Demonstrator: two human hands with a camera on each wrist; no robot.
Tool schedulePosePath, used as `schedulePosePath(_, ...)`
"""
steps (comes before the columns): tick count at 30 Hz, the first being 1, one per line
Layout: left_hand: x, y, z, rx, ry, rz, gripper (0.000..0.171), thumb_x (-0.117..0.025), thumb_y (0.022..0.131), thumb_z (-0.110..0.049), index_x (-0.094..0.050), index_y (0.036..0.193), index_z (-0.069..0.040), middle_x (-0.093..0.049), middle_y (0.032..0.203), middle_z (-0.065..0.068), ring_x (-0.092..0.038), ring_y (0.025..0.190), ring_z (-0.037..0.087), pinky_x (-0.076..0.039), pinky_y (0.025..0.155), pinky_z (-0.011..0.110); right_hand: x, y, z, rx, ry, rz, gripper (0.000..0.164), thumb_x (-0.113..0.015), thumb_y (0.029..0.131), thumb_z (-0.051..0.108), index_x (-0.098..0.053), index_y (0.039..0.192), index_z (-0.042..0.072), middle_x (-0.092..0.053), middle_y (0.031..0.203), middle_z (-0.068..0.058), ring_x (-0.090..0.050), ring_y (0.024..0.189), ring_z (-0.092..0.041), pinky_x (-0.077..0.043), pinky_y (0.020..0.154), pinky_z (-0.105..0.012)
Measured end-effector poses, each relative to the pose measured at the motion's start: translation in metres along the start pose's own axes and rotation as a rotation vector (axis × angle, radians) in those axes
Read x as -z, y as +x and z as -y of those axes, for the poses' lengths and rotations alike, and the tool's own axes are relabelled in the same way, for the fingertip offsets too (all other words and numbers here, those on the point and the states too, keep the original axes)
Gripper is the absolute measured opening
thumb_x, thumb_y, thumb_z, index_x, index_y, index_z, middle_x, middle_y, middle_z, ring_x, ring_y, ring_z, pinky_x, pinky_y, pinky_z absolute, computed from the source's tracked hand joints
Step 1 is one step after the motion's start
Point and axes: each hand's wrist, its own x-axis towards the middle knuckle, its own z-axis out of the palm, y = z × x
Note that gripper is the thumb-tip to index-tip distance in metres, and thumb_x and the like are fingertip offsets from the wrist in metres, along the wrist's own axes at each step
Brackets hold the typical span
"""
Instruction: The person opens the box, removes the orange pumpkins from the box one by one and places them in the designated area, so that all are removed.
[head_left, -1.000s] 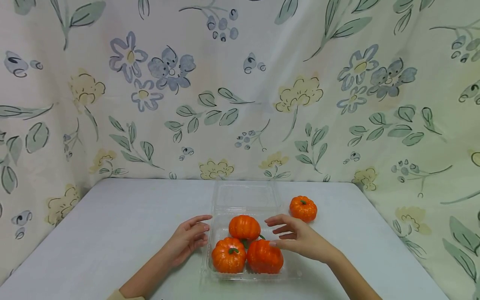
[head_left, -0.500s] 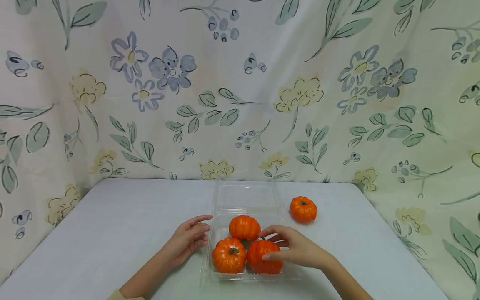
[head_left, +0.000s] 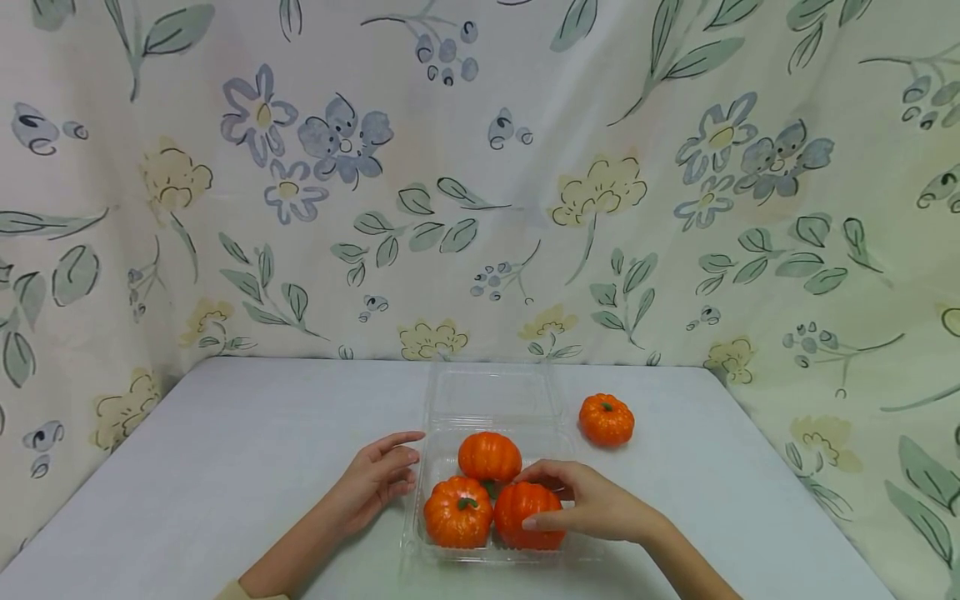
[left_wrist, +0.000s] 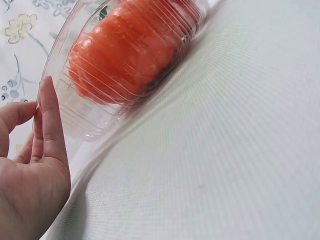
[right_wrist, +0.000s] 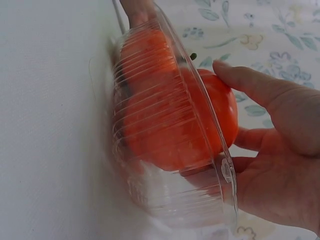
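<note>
A clear plastic clamshell container [head_left: 450,552] stands with its lid [head_left: 491,392] folded back on the table. Inside its base sit three orange mini pumpkins: a back one [head_left: 489,456], a front left one [head_left: 458,512] and a front right one [head_left: 525,517]. My right hand [head_left: 600,504] grips the front right pumpkin, thumb on the near side and fingers round the far side. My left hand [head_left: 375,483] pinches the container's left rim, which lies between thumb and straight fingers in the left wrist view. The right fingertips are partly hidden behind the pumpkin.
Another orange pumpkin [head_left: 607,420] lies on the white table [head_left: 300,417], behind and to the right of the container. A floral curtain [head_left: 480,250] hangs at the table's back edge.
My right hand has come leftward and down onto the front right pumpkin, and its fingers have closed round it. The left hand and the pumpkins stay put.
</note>
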Motion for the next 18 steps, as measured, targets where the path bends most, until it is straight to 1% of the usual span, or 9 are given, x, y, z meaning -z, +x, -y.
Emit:
schedulePosePath(5, 0.0003, 0.0000, 0.0001, 0.001, 0.000, 0.002, 0.045, -0.060, 0.109, -0.016, -0.049, 0.150, -0.001, -0.065, 0.100, -0.003, -0.063, 0.078, 0.009, -0.061, 0.079, 0.019, 0.0001, -0.0006, 0.0006, -0.003, 0.004, -0.001, 0.035, -0.076, 0.097, 0.018, -0.067, 0.129, 0.005, -0.069, 0.127, -0.009, -0.064, 0.110, -0.011, -0.053, 0.096, -0.018)
schedulePosePath(13, 0.0007, -0.0005, -0.0003, 0.001, -0.001, 0.005, 0.045, -0.060, 0.109, -0.016, -0.049, 0.150, -0.001, -0.065, 0.101, -0.003, -0.064, 0.078, 0.009, -0.061, 0.079, 0.019, 0.0035, -0.0029, 0.0055, -0.012, -0.013, -0.007, 0.035, -0.076, 0.097, 0.020, -0.068, 0.128, 0.006, -0.069, 0.126, -0.008, -0.064, 0.110, -0.014, -0.054, 0.095, -0.019)
schedulePosePath(18, 0.0005, -0.0008, -0.0007, 0.001, -0.002, 0.002, 0.045, -0.060, 0.109, -0.015, -0.050, 0.150, -0.001, -0.065, 0.101, -0.003, -0.063, 0.077, 0.009, -0.061, 0.079, 0.019, 0.0071, -0.0058, 0.0094, -0.003, -0.020, -0.015, 0.036, -0.076, 0.097, 0.020, -0.067, 0.129, 0.006, -0.070, 0.127, -0.009, -0.064, 0.109, -0.015, -0.055, 0.095, -0.021)
